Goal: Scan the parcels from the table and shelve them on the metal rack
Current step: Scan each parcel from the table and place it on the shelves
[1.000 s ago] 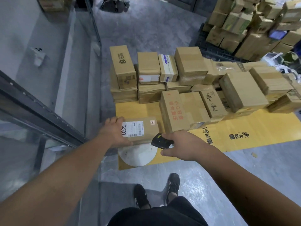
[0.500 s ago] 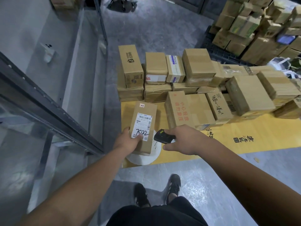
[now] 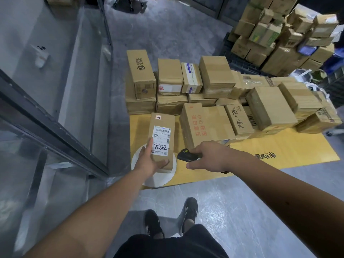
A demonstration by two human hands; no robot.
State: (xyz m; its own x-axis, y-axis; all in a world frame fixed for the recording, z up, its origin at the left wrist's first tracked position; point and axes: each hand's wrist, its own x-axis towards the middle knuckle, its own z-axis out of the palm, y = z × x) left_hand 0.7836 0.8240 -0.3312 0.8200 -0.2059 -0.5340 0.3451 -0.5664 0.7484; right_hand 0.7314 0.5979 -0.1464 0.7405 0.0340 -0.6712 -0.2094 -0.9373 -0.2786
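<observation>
My left hand (image 3: 149, 162) holds a parcel (image 3: 162, 140) over the table's (image 3: 290, 146) near left corner, above a round disc (image 3: 158, 178) lying there. My right hand (image 3: 210, 157) holds the scanner (image 3: 188, 155) just right of it. Stacked parcels (image 3: 214, 94) crowd the table behind, and a glass case (image 3: 55, 86) stands to my left.

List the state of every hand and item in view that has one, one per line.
left hand: grips the parcel's near end
parcel: held above the table, label up, handwritten number showing
right hand: holds the scanner
scanner: pointed towards the parcel
stacked boxes: closed, piled on the yellow table
white disc: flat at the table edge
</observation>
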